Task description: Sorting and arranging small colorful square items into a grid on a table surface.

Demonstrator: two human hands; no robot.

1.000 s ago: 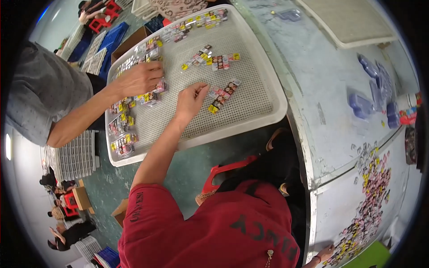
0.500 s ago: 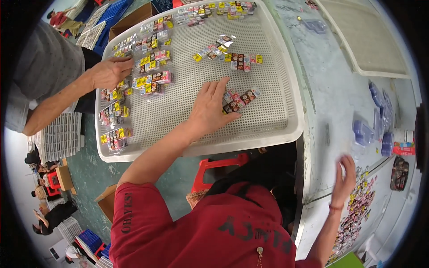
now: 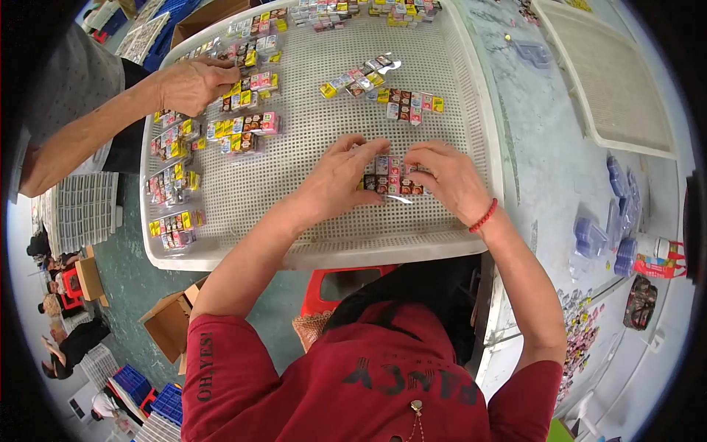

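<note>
Along the left edge of the white mesh tray (image 3: 317, 255), rows of small packs (image 3: 239, 127) lie close together, with a co-worker's forearm (image 3: 99, 129) reaching over that edge. Further right, the left hand (image 3: 340, 177) is half open, thumb and fingers spread at the left end of a pack of pink and brown blocks (image 3: 392, 175); whether it grips cannot be told. This pack lies flat on the tray floor, towards the near right corner, between both hands. It is judged light, the blocks stiff, the shiny clear plastic slippery and liable to crease. Recommended hold: both short ends, with light, even pressure on the block sides; loose plastic should not be pulled. The right hand (image 3: 449, 180), wearing a red bracelet (image 3: 484, 215), is at the pack's right end, thumb and forefinger bent with a narrow gap showing; a firm hold is not confirmed. Past the tray's right edge, clear bluish plastic shells (image 3: 591, 237) rest on the tabletop (image 3: 537, 147).
</note>
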